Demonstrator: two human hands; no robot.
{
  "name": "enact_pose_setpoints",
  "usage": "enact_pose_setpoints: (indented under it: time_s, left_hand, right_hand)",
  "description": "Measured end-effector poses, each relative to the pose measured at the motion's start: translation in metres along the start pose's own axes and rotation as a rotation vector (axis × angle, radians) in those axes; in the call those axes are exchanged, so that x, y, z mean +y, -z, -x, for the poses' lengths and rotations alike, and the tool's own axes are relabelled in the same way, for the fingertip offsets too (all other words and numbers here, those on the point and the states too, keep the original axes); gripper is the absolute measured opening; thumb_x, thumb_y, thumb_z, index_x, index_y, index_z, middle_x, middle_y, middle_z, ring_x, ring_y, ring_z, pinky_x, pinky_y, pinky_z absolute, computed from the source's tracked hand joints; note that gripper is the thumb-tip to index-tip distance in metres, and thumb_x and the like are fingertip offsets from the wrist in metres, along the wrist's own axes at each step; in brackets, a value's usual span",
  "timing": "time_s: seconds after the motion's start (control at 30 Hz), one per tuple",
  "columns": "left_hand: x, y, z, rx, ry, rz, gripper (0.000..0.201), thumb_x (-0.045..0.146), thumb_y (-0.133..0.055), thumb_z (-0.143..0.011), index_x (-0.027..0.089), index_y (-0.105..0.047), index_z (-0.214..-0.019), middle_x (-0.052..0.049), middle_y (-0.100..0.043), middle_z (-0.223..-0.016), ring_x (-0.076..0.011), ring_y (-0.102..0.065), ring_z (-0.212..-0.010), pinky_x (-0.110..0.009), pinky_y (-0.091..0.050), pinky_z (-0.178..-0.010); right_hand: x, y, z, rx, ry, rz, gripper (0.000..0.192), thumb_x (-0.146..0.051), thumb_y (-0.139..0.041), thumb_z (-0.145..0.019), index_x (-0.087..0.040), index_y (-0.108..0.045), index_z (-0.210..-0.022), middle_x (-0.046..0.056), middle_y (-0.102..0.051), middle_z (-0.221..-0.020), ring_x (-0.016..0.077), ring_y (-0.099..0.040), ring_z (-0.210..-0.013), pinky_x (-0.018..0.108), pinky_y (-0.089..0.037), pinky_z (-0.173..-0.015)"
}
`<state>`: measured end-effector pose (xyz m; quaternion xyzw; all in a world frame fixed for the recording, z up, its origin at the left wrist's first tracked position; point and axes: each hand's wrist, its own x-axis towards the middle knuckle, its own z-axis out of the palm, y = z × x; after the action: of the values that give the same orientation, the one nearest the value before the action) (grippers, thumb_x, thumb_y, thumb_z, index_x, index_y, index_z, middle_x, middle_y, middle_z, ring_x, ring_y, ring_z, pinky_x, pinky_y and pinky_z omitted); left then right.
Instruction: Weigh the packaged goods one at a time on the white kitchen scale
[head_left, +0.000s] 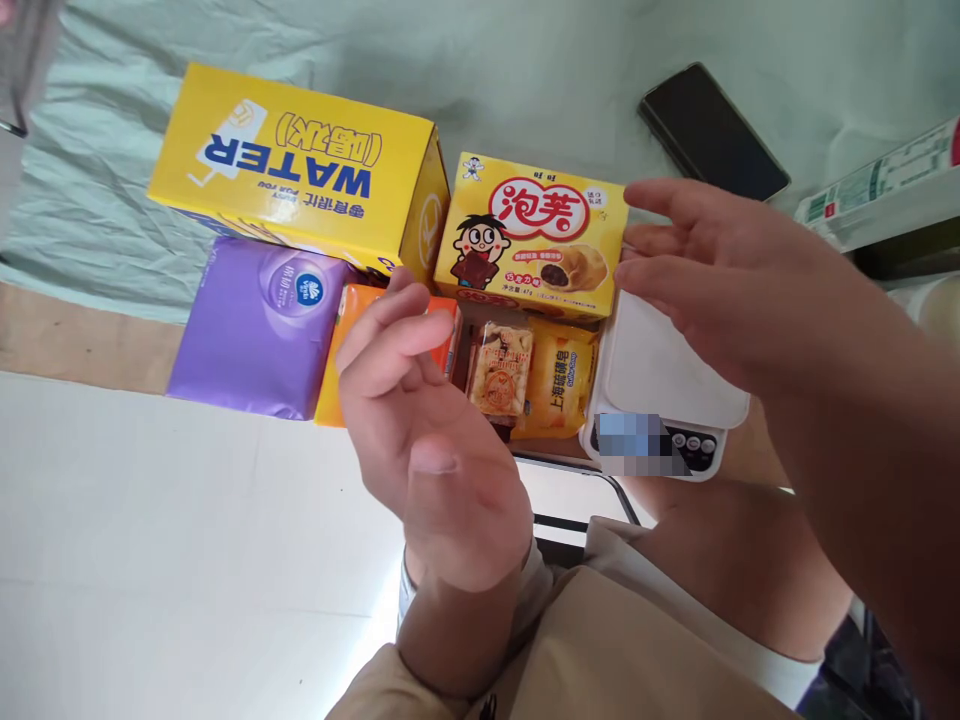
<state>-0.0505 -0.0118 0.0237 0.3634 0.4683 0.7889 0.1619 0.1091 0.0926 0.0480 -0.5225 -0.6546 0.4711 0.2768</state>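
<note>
My left hand is raised with its palm showing, fingers loosely bent and apart, holding nothing. It covers part of an orange packet. From the right reaches my right hand, its fingers stretched out at the right end of a yellow puff snack box; whether they touch it I cannot tell. A white kitchen scale lies partly under that hand, its display blurred. Between the scale and my left hand are a yellow sulfur soap packet and a clear-wrapped snack bar.
A larger yellow WATER box stands left of the puff box, with a purple tissue pack in front. A black phone lies on the pale green cloth. A white carton is at the right edge.
</note>
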Motion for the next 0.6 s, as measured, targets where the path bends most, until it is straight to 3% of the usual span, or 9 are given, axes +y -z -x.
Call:
enact_pose_setpoints:
  time_s: [0.1, 0.2, 0.43, 0.53, 0.6]
  left_hand:
    - [0.001, 0.002, 0.002, -0.046, 0.040, -0.021, 0.031, 0.054, -0.053, -0.103, 0.035, -0.067, -0.123, -0.002, -0.066, -0.129, -0.0297, -0.051, -0.148, -0.052, -0.042, -0.128]
    - [0.005, 0.003, 0.003, -0.077, 0.098, -0.017, 0.031, 0.054, -0.057, -0.102, 0.034, -0.067, -0.124, -0.001, -0.066, -0.132, -0.0298, -0.054, -0.147, -0.053, -0.042, -0.130]
    - [0.007, 0.002, 0.003, -0.071, 0.127, 0.077, 0.028, 0.048, -0.060, -0.102, 0.031, -0.075, -0.120, 0.000, -0.069, -0.131, -0.0266, -0.059, -0.143, -0.050, -0.046, -0.131]
    - [0.006, 0.003, 0.002, -0.089, 0.093, 0.009, 0.033, 0.052, -0.058, -0.103, 0.030, -0.075, -0.120, -0.003, -0.068, -0.130, -0.0291, -0.060, -0.142, -0.052, -0.049, -0.128]
    - [0.006, 0.003, 0.002, -0.115, 0.078, -0.071, 0.035, 0.055, -0.053, -0.105, 0.031, -0.072, -0.122, -0.003, -0.067, -0.131, -0.0302, -0.060, -0.143, -0.053, -0.050, -0.127]
  right_hand:
    - [-0.004, 0.001, 0.012, -0.070, -0.040, -0.099, 0.053, -0.039, -0.076, -0.093, -0.034, -0.062, -0.143, -0.002, -0.078, -0.138, 0.0255, -0.076, -0.133, 0.050, -0.068, -0.111]
    - [-0.006, -0.001, 0.024, -0.004, -0.008, -0.108, 0.049, -0.040, -0.076, -0.092, -0.034, -0.064, -0.138, -0.001, -0.070, -0.154, 0.0276, -0.062, -0.152, 0.057, -0.055, -0.129]
    - [0.000, -0.007, 0.025, 0.012, -0.061, -0.063, 0.046, -0.037, -0.069, -0.092, -0.030, -0.059, -0.136, 0.004, -0.070, -0.152, 0.0264, -0.062, -0.153, 0.056, -0.056, -0.128]
    - [-0.001, -0.005, 0.023, 0.040, 0.010, 0.065, 0.046, -0.035, -0.064, -0.093, -0.031, -0.059, -0.139, 0.004, -0.069, -0.153, 0.0274, -0.063, -0.152, 0.057, -0.059, -0.125]
    - [-0.003, -0.004, 0.021, 0.066, 0.144, 0.278, 0.049, -0.033, -0.061, -0.095, -0.031, -0.060, -0.144, 0.004, -0.067, -0.156, 0.0282, -0.061, -0.153, 0.058, -0.055, -0.129]
